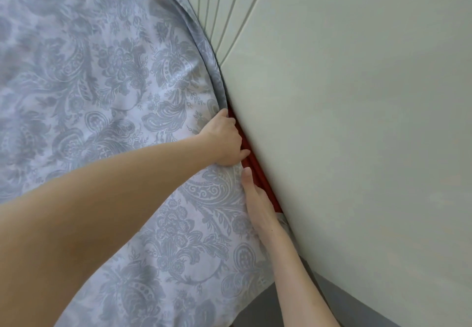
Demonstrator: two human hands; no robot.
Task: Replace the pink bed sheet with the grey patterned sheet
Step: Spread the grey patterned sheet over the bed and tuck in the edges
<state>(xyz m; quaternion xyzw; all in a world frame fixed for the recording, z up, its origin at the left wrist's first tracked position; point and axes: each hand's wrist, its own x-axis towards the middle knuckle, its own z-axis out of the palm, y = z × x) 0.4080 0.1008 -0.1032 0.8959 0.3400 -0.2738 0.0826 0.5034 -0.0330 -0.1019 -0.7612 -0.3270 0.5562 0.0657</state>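
Since the grey patterned sheet (107, 84) already lies spread over the whole left of the frame, from the upper left to the lower middle, what is left for me is its edge. That edge runs in one long curve from the top centre to the lower right, hard against the pale wall panel (357, 122). Along the upper stretch the hem sits tight to the panel. In the middle of the frame a red strip (251, 163) shows between hem and panel, and I cannot tell whether it is a mattress side or another cloth. No pink sheet is in view.

My left hand (224, 137) sits on the hem at the upper end of the red strip. Its fingers curl over the edge into the gap and the thumb (244, 152) pinches cloth beneath, so it holds the sheet. My right hand (258, 199) lies just below it in the frame, close but apart. Its fingers (247, 173) are straight and together, laid flat along the hem and pointing up the edge toward the left hand, and they grip nothing. Both hands are on the edge itself. The right is nearer the stretch that runs to the lower right, where dark floor (344, 301) shows past the sheet.

I judge the step to be tucking the hem down beside the red strip, so the push goes toward the panel and works along the edge's length. The cloth looks thin and slack and may bunch in the gap.
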